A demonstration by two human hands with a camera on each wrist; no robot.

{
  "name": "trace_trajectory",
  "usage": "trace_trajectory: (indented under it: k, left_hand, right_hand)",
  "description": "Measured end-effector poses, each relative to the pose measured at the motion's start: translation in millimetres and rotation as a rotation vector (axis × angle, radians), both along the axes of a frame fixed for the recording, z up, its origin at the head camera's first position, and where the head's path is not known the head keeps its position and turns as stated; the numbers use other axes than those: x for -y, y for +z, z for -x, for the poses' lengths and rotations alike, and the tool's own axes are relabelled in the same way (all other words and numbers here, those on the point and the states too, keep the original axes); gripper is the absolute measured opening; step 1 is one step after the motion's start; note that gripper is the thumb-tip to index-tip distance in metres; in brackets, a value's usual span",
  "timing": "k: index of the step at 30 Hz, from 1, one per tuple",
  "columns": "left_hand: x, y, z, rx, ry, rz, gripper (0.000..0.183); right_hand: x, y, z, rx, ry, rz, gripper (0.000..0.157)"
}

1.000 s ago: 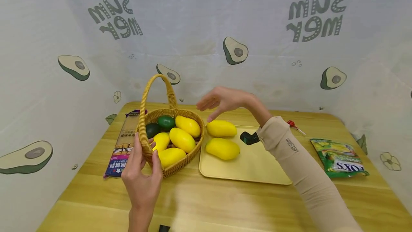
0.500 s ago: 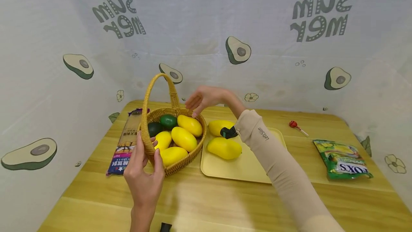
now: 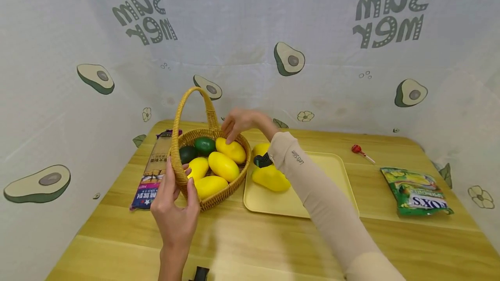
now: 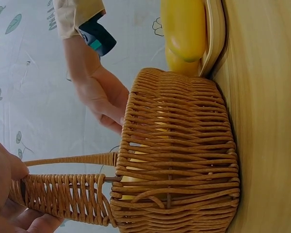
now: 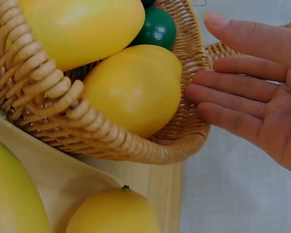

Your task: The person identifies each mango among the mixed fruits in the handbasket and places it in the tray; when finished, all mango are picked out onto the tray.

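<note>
A wicker basket holds several yellow mangoes and two dark green oval fruits. My left hand grips the basket's handle low on its near side, thumb and fingers around it; the left wrist view shows this from the side. Over the basket's far right rim, my right hand reaches in beside the rear mango. Its fingers are straight and reach the rim in the right wrist view, with nothing held; contact with the mango is unclear. Two more mangoes lie on the tray, partly behind the right wrist.
The yellow tray lies right of the basket. A pasta packet is on the left, partly behind the basket. Farther right are a red lollipop and a green snack bag. A printed curtain encloses the table.
My right hand has moved left and down, from above the tray to the basket's far right rim by the rear mango. The left hand keeps its grip on the handle.
</note>
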State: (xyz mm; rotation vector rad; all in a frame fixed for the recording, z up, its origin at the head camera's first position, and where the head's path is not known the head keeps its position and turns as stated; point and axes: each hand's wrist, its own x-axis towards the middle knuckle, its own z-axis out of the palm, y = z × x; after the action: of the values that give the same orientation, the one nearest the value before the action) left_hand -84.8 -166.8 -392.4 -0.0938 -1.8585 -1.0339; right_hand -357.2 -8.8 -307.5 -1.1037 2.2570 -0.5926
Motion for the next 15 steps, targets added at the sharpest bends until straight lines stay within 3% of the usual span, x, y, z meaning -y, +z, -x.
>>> trace_trajectory:
  k: [1,5,8,11,15]
  left_hand:
    - [0.2,-0.1,0.2,-0.004,0.001,0.005,0.076]
    - [-0.1,-0.1,0.8,-0.013,-0.002,0.002,0.076]
    - [-0.3,-0.5,0.5,0.002,0.0,-0.001,0.075]
    - [0.1,-0.9,0.1,0.014,0.011,0.004,0.075]
    - [0.8,-0.4,0.3,-0.002,0.022,0.012,0.075]
  right_hand:
    - [2.2,-0.9,0.3,-0.016,0.005,-0.012,0.058]
    - [11.9,-3.0,0.3,-0.044,0.077,-0.053,0.021]
    - [18.9,-4.0,-0.5,-0.033,0.112,-0.088,0.039]
    - [26.8,-6.2,-0.8,-0.072,0.123,-0.153,0.038]
    - [39.3,-8.6,-3.4,-0.17,0.121,-0.307,0.02]
